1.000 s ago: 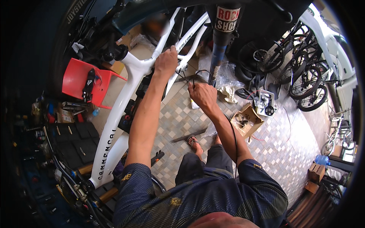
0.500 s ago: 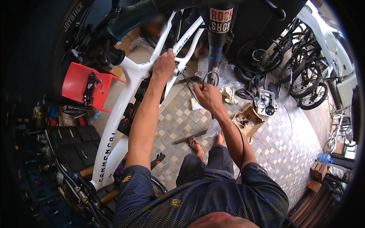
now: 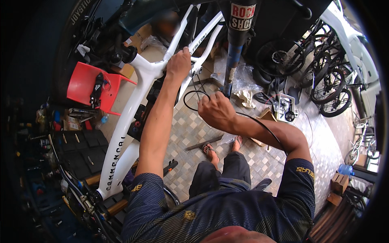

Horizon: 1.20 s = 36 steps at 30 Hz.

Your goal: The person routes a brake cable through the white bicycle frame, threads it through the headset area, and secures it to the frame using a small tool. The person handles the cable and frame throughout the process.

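A white bicycle frame (image 3: 131,109) with dark lettering stands on my left, tilted away from me. My left hand (image 3: 178,65) is closed against the frame near its upper junction; what its fingers hold is hidden. To the right, my right hand (image 3: 218,111) pinches a thin black cable (image 3: 184,97) in front of the dark stand post (image 3: 231,60). The cable makes a loop beside my fingers, and its other length runs back along my right forearm toward the elbow.
A red chair (image 3: 83,85) with a black item on it stands at left. A tray of parts (image 3: 286,106) and a partly hidden cardboard box (image 3: 267,115) sit on the tiled floor. Several bicycles (image 3: 328,85) line the right; black cases (image 3: 81,152) lie lower left.
My right hand has come slightly nearer and left, its elbow swinging outward to the right. The cable loop has shifted left, off the post. My left hand stays at the frame.
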{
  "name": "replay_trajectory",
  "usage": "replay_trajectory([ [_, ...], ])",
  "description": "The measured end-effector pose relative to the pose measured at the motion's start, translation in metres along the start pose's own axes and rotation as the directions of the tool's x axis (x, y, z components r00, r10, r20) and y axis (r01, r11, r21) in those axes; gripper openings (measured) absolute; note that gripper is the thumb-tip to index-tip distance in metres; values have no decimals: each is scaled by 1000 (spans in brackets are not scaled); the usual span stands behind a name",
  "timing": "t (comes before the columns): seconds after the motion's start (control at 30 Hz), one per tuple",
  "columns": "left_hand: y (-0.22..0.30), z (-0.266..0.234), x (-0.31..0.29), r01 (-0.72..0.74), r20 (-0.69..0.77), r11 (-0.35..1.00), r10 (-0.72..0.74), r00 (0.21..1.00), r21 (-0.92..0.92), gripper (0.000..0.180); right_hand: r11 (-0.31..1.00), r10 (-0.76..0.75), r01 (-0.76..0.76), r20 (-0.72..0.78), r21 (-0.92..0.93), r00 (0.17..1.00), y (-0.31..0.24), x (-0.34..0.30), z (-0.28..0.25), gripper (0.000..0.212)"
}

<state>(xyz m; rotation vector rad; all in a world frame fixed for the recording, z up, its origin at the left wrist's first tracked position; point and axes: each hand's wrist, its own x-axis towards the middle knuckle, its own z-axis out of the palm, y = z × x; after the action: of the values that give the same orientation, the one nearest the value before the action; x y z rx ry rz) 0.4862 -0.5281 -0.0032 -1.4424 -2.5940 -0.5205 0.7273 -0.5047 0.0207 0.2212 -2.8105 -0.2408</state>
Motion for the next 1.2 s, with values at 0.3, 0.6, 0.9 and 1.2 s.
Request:
replay_trajectory([
  [0.3, -3, 1, 5, 73, 57, 997, -71, 996, -39, 32, 993, -54, 65, 108, -99, 993, 13, 23, 29, 15],
  [0.6, 2, -3, 4, 54, 42, 998, -52, 998, -40, 32, 991, 13, 4, 119, -134, 993, 23, 31, 48, 16],
  [0.9, 40, -28, -58, -18, -102, 710, -76, 992, -704, 43, 984, 112, -94, 116, -148, 987, 16, 13, 58, 13],
  [1.2, 35, -33, -145, 99, -313, 777, -362, 878, -622, 23, 947, -111, 46, -189, -317, 976, -19, 11, 2, 28],
])
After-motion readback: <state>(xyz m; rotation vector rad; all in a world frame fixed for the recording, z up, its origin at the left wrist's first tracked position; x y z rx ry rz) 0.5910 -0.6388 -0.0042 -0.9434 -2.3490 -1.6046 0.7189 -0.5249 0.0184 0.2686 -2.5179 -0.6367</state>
